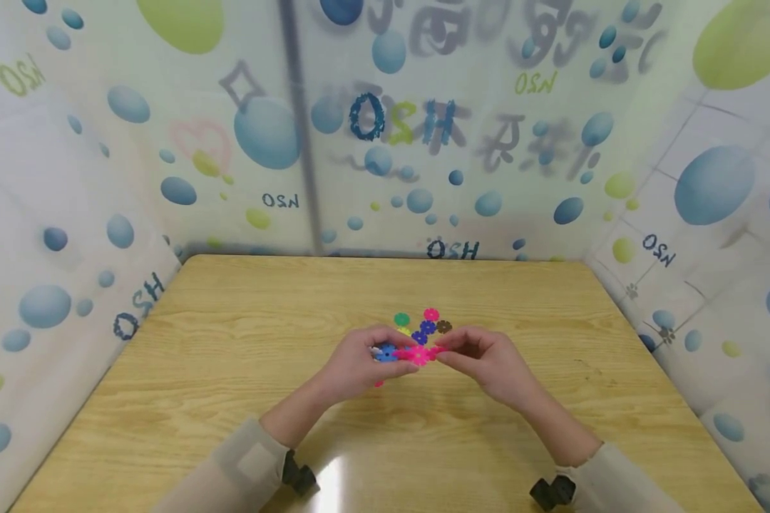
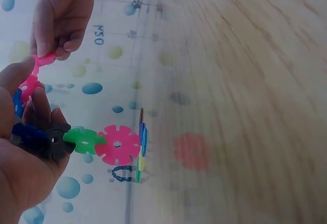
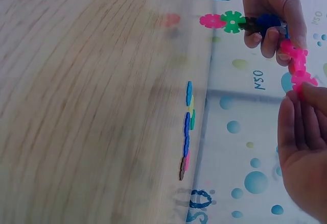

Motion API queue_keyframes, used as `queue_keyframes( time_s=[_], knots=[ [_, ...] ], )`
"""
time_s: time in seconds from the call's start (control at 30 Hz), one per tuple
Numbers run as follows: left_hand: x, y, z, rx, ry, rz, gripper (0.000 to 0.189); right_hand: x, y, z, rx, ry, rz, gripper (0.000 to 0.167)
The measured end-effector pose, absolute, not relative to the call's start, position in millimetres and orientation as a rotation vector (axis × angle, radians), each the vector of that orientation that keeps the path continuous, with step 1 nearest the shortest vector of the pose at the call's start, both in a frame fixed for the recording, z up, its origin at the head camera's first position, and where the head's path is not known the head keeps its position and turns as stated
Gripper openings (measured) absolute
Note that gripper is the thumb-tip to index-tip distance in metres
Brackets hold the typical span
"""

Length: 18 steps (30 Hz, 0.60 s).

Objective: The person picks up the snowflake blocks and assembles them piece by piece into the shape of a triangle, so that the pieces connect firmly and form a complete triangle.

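A chain of notched plastic snowflake discs is held above the table between both hands. My left hand (image 1: 362, 365) grips it, thumb and fingers around the pink and blue pieces. From that hand hangs a run with a dark disc (image 2: 57, 140), a green disc (image 2: 84, 141) and a pink disc (image 2: 117, 145) at its lower end. At the opposite end, my right hand (image 1: 490, 360) pinches a pink disc (image 3: 303, 80) between thumb and fingers. This disc touches the neighbouring pink disc (image 1: 418, 355); whether they are fully slotted together I cannot tell.
Loose discs lie flat on the wooden table (image 1: 244, 313) just beyond the hands: a green one (image 1: 401, 319), a pink one (image 1: 431, 314), dark blue ones (image 1: 428, 327) and a brown one (image 1: 445, 327). A printed sheet (image 1: 231, 214) stands around the table's back and sides.
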<state>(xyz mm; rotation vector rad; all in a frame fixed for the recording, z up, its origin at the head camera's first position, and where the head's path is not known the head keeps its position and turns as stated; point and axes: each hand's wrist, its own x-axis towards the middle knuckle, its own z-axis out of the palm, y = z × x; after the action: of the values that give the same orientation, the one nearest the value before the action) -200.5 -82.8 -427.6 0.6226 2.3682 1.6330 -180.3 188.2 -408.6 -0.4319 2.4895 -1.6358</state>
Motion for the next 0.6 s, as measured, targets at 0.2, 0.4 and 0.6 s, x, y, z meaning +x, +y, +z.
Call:
queue_keyframes(
  time_s=[0.2,0.4,0.6],
  knots=[
    [-199.5,-80.9,-426.2,0.605,2.386,1.623,0.03,-176.7,185.0,-410.8,-0.428,2.568,-1.658,0.01],
    [-199.5,-80.1,-425.6,0.61,2.367,1.627,0.029,-174.0,182.6,-413.6,-0.414,2.546,-1.723,0.009],
    [-199.2,-80.7,-425.3,0.616,2.357,1.629,0.028,-174.1,180.5,-414.6,-0.362,2.541,-1.742,0.012]
  ],
)
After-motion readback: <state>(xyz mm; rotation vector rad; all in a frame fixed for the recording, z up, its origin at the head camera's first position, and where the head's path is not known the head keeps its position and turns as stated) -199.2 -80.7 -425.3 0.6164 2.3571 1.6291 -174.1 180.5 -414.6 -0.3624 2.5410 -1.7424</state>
